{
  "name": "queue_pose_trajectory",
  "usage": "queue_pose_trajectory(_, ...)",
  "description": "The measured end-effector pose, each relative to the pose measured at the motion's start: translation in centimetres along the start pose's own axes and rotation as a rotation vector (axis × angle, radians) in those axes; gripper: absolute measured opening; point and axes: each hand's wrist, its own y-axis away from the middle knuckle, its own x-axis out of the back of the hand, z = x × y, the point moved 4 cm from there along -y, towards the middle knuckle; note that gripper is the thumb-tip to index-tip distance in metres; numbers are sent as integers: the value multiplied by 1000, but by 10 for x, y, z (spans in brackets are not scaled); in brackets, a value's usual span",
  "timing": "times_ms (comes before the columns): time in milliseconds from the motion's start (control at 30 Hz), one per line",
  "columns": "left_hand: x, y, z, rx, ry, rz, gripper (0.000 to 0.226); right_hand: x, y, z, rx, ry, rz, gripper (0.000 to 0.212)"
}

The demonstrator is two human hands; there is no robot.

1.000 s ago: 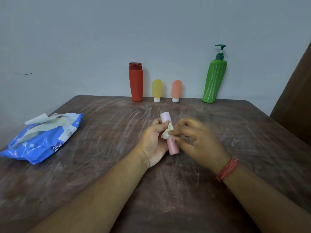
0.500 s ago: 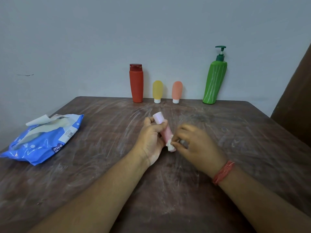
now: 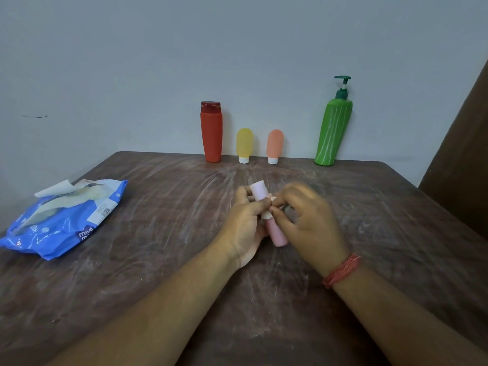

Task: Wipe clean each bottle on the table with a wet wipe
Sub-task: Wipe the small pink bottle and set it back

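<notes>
Pink bottle: held above table centre, mid-body hidden by fingers. Left hand curled round it. Right hand (blurred) pinches white wipe against bottle, wipe mostly concealed. Table: dark wood, smeared, against grey wall.

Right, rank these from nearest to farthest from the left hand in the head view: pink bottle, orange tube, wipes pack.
1. pink bottle: held in the left hand.
2. orange tube: upright at the table's far edge.
3. wipes pack: far left.
</notes>
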Motion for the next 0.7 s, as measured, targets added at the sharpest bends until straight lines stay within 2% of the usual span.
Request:
queue_pose_trajectory(67, 0, 0, 1, -9, -15, 11, 18, -1, -1, 1, -2, -15, -26, 9)
queue_pose_trajectory(200, 15, -4, 11, -50, 12, 136, 16, -14, 9, 14, -27, 68, -322, 13)
queue_pose_trajectory(233, 16, -5, 11, -58, 20, 145, 16, -15, 9, 14, -30, 68, -315, 14)
queue_pose_trajectory(400, 0, 1, 1, -37, -47, 44, 21, -5, 1, 0, -9, 49, -43, 12)
queue_pose_trajectory(467, 1, 2, 1, -38, -47, 64, 21, -5, 1, 0, -4, 48, -65, 14)
queue_pose_trajectory(600, 13, -3, 12, -63, 1, 162, 21, -13, 8, 13, -37, 109, -274, 16)
queue_pose_trajectory(700, 8, 0, 9, -43, -28, 76, 23, -8, 5, 11, -16, 78, -176, 15)
